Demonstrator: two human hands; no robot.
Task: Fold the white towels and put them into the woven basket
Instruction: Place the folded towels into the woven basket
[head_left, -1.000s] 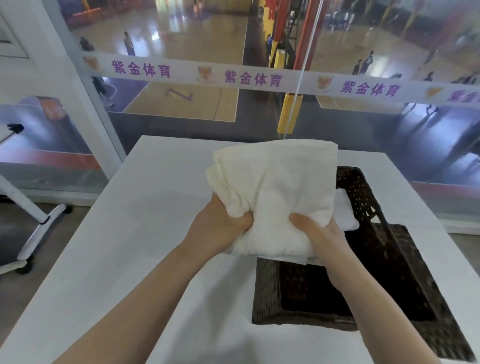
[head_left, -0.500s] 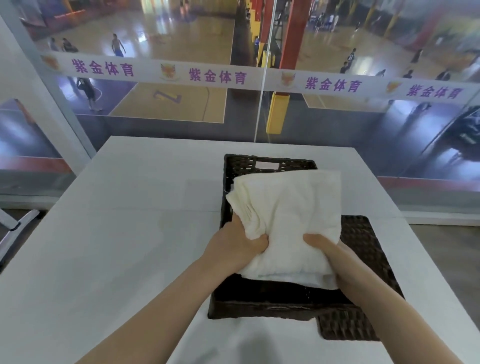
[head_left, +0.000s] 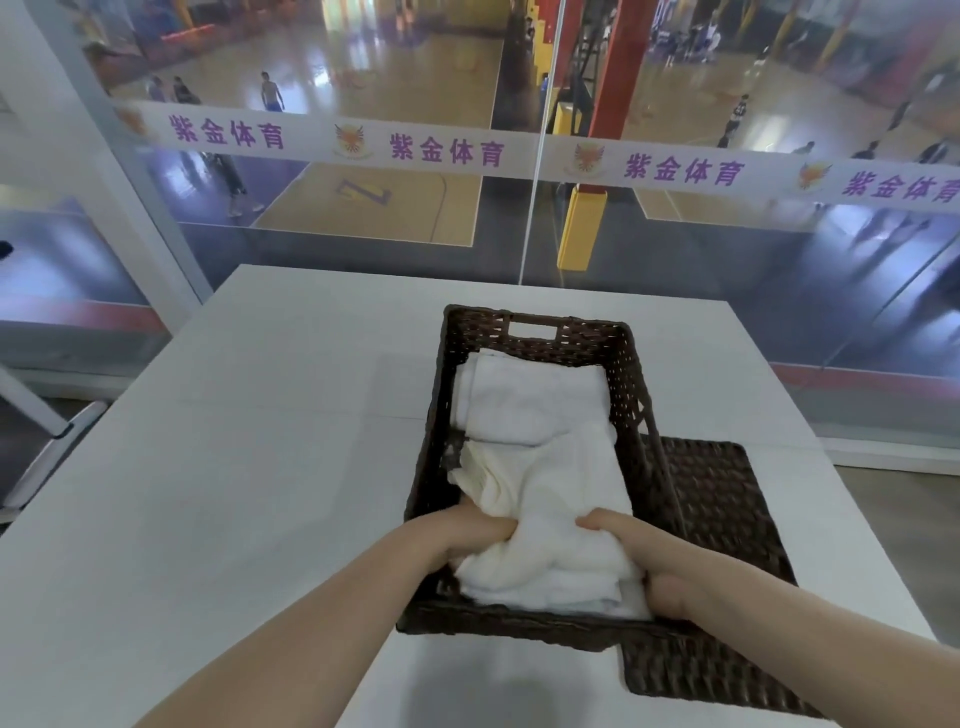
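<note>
A dark brown woven basket (head_left: 631, 395) stands on the white table (head_left: 249, 441). In its near half lies a folded white towel (head_left: 558, 525), held from both sides. My left hand (head_left: 462, 535) grips the towel's left edge just inside the basket's left wall. My right hand (head_left: 649, 566) is closed on the towel's right near corner by the front rim. Another folded white towel (head_left: 530, 400) lies in the far half of the basket, partly under the one I hold.
A flat woven lid (head_left: 717, 561) lies on the table to the right of the basket, partly under it. Behind the table's far edge stands a glass wall (head_left: 530, 197) with a printed band. A white stand (head_left: 47, 421) is on the floor at left.
Both hands have lowered the folded towel from above the table down into the basket's near half. The second towel in the far half has come into view.
</note>
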